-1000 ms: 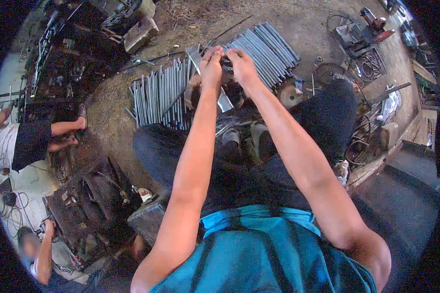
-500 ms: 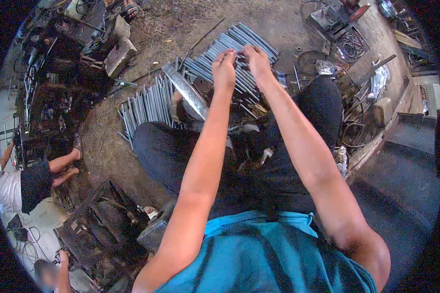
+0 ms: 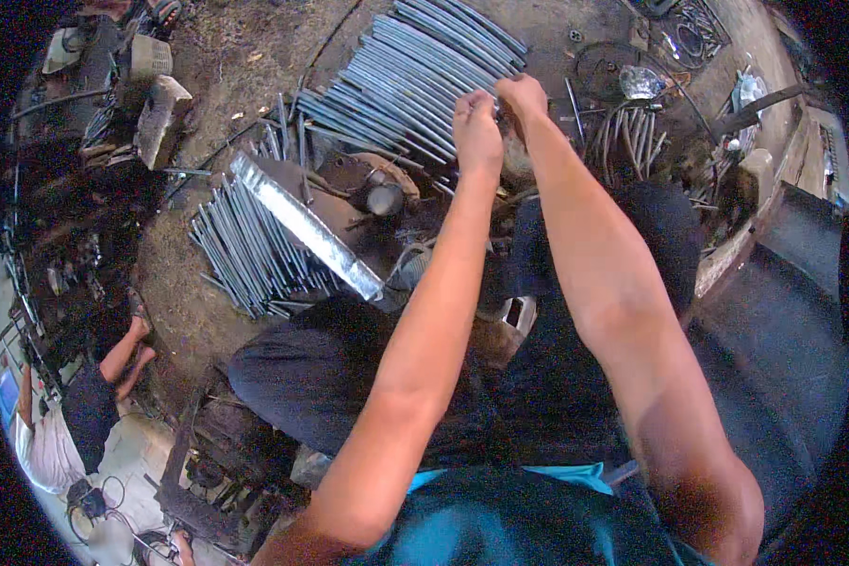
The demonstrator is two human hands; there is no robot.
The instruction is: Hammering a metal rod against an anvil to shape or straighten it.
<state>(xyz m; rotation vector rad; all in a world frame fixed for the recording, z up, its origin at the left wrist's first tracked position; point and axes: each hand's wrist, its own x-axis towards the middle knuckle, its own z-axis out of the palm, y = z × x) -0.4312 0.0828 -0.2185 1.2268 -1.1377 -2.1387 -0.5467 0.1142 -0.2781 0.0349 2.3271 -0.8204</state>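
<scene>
Both arms reach forward over a wide row of grey metal rods [image 3: 401, 80] on the ground. My left hand [image 3: 478, 132] is at the right-hand end of the row, fingers curled in. Just right of it, my right hand [image 3: 522, 98] is also closed, its fingertips turned toward the left hand. Whatever the fingers hold, if anything, is too hidden to make out. Left of my arms, a shiny metal strip [image 3: 304, 224] slants beside a machine with a round metal part [image 3: 384, 196]. A second bundle of rods [image 3: 255, 245] lies beyond the strip.
On the right are a clear plastic bag [image 3: 640, 82], thin bent rods [image 3: 632, 137] and a dark bar [image 3: 759, 108]. A pale block [image 3: 163, 123] sits at the upper left. Another person [image 3: 85, 415] is at the left edge, among dark machinery.
My view has shifted, so the rods and metal strip sit further left and show more. Both hands now appear further right, at the end of the rod row, still close together.
</scene>
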